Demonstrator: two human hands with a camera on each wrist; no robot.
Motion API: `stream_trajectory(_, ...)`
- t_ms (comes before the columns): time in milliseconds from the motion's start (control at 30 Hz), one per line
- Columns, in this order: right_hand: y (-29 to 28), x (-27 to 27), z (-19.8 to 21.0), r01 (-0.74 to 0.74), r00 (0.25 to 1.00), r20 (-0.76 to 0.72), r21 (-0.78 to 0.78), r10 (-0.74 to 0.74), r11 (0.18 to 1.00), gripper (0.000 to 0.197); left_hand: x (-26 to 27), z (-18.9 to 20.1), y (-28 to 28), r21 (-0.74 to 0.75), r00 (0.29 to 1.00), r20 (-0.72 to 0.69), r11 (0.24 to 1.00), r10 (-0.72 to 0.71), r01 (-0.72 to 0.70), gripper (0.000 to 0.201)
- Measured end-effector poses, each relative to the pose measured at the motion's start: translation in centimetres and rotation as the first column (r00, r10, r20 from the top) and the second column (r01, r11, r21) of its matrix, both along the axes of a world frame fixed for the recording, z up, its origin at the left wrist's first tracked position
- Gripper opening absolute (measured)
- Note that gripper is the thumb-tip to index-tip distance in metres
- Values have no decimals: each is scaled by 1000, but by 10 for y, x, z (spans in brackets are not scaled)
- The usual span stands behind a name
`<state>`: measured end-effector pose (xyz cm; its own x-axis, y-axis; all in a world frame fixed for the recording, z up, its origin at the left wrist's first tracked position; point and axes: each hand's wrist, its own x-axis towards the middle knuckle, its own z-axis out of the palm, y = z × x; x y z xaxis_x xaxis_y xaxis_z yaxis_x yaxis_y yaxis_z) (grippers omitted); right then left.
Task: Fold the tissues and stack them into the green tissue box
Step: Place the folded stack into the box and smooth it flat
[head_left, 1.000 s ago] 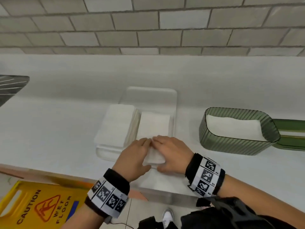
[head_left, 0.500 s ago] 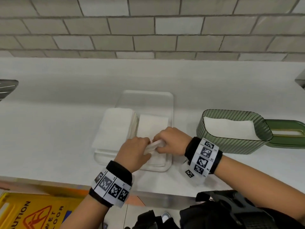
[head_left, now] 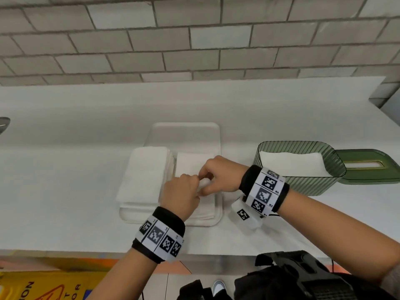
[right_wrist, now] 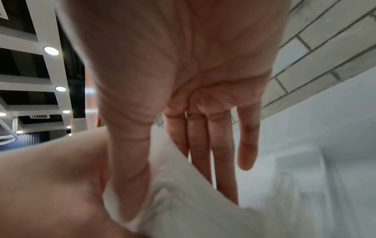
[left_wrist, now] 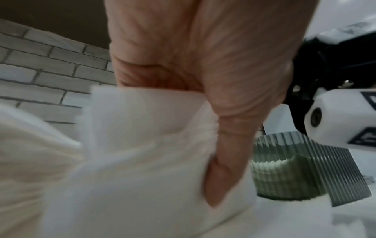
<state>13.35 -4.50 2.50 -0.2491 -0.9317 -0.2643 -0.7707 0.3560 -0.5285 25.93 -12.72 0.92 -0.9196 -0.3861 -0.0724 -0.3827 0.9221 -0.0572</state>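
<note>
A white tissue (head_left: 204, 183) is pinched between both hands above the right-hand pile (head_left: 192, 163) in the clear tray (head_left: 186, 131). My left hand (head_left: 184, 191) grips its near edge, thumb on the tissue (left_wrist: 142, 145) in the left wrist view. My right hand (head_left: 216, 176) pinches the same tissue (right_wrist: 183, 193) between thumb and fingers. A taller pile of tissues (head_left: 145, 174) lies in the tray's left side. The ribbed green tissue box (head_left: 303, 182) stands to the right with white tissues (head_left: 290, 161) inside.
The green lid (head_left: 368, 167) lies just right of the box. A tiled wall (head_left: 194, 40) runs along the back of the white counter (head_left: 65, 169). A yellow wet-floor sign (head_left: 43, 286) stands below the counter's front edge.
Both hands went from pressing flat on the right-hand pile to pinching one tissue and lifting it. They have moved slightly away from me over the tray.
</note>
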Motion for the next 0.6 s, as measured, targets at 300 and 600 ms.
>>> stream_trajectory(300, 33, -14, 17, 305, 948, 78, -510, -309, 804, 62, 25, 61, -15, 31, 776, -630, 996, -41, 78, 17)
stream_trajectory(600, 99, -20, 61, 585, 768, 633, -630, -97, 511, 47, 34, 87, 26, 657, 533, -742, 602, 407, 454, 18)
